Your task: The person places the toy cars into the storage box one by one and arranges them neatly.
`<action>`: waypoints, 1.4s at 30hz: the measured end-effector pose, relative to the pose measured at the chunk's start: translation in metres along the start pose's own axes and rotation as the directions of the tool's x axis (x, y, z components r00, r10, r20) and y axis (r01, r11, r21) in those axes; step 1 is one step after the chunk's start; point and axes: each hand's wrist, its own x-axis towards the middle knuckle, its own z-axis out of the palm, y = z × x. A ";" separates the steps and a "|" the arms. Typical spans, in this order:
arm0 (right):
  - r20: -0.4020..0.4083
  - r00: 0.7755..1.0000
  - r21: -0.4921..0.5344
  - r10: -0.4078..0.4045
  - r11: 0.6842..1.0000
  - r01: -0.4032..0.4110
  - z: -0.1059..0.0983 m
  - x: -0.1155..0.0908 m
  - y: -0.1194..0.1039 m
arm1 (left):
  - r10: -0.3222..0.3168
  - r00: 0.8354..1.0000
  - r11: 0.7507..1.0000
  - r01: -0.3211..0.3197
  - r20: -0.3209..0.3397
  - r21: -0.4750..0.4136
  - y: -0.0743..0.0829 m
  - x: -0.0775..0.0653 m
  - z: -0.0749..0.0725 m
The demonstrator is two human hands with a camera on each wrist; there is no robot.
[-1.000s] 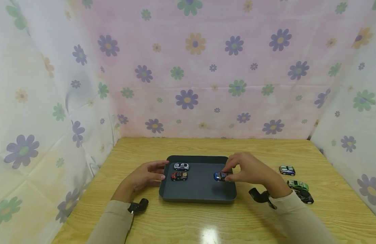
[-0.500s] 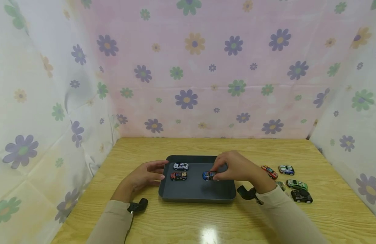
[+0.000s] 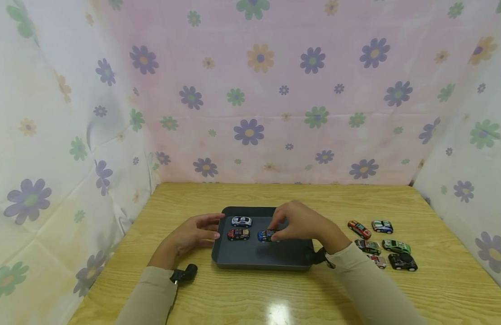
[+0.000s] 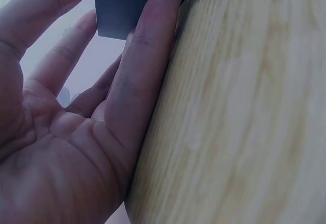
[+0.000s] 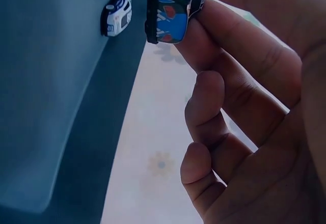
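In the head view my right hand [image 3: 297, 222] pinches a blue toy car [image 3: 265, 235] between thumb and fingers, over the middle of a dark grey tray [image 3: 254, 262]. The right wrist view shows the blue toy car [image 5: 173, 18] at the fingertips, its far end covered by the hand. A white toy car [image 3: 241, 221] and a red and black toy car [image 3: 238, 234] stand one behind the other at the tray's left side. My left hand [image 3: 195, 234] rests at the tray's left wall with fingers extended; in the left wrist view its fingers touch the tray's corner [image 4: 114, 15].
On the wooden table [image 3: 185, 298], right of the tray, several toy cars stand in a loose group, among them a red one [image 3: 359, 229], a green one [image 3: 396, 246] and a black one [image 3: 403, 262]. A flowered cloth [image 3: 250, 158] borders the table behind and at both sides.
My right hand has carried the blue toy car leftward across the tray, towards the two parked cars. More of the cars on the right now show. The left hand has stayed put.
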 end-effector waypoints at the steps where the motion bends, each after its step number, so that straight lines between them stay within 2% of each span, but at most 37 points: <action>1: 0.005 1.000 0.002 0.002 1.000 -0.002 0.001 0.002 0.000 | 0.001 1.000 1.000 -0.001 0.000 0.002 0.000 0.000 0.000; 5: 0.025 1.000 0.018 0.001 1.000 -0.001 0.005 0.009 -0.001 | 0.005 1.000 1.000 -0.005 0.001 -0.003 0.001 0.000 0.000; 23: 0.128 0.988 0.084 0.091 0.991 -0.103 0.024 0.040 -0.009 | 0.004 1.000 1.000 -0.004 -0.006 0.003 0.000 0.001 -0.001; 34: 0.145 0.985 0.053 0.095 0.993 -0.104 0.037 0.058 -0.010 | -0.001 1.000 1.000 0.001 -0.011 0.015 0.001 0.000 0.000; 42: 0.171 0.978 0.031 0.116 0.992 -0.123 0.042 0.067 -0.016 | 0.003 1.000 1.000 -0.004 0.016 0.011 0.000 0.001 0.000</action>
